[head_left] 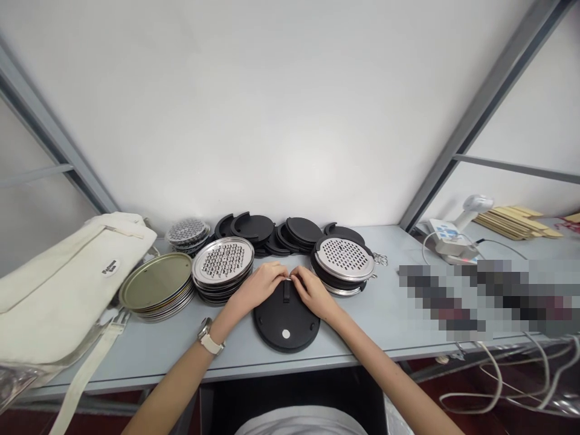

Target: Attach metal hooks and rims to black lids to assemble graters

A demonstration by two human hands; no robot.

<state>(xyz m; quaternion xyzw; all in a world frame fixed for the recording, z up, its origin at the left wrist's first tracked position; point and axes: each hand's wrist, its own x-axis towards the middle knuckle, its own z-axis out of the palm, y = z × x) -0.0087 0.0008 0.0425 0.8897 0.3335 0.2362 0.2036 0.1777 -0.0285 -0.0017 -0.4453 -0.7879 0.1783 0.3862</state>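
A round black plastic disc (287,326) lies at the table's front, with a white dot and a short raised tab (286,292) on its face. My left hand (267,283) reaches its far edge, fingers pinched together. From the other side my right hand (313,291) pinches at the same spot, fingertips almost touching the left ones. Between them shows a small shiny metal piece (288,279), too small to make out and partly hidden by the fingers. Right of the hands, a stack topped by a perforated metal grater disc (344,257) has wire rings (380,259) at its side.
Stacked grater discs (223,261) and olive-coloured round plates (156,281) stand on the left, beside a cream bag (67,284). Black discs (304,231) line the wall. At right are a white scanner (473,208), wooden strips (512,223) and loose cables (498,374).
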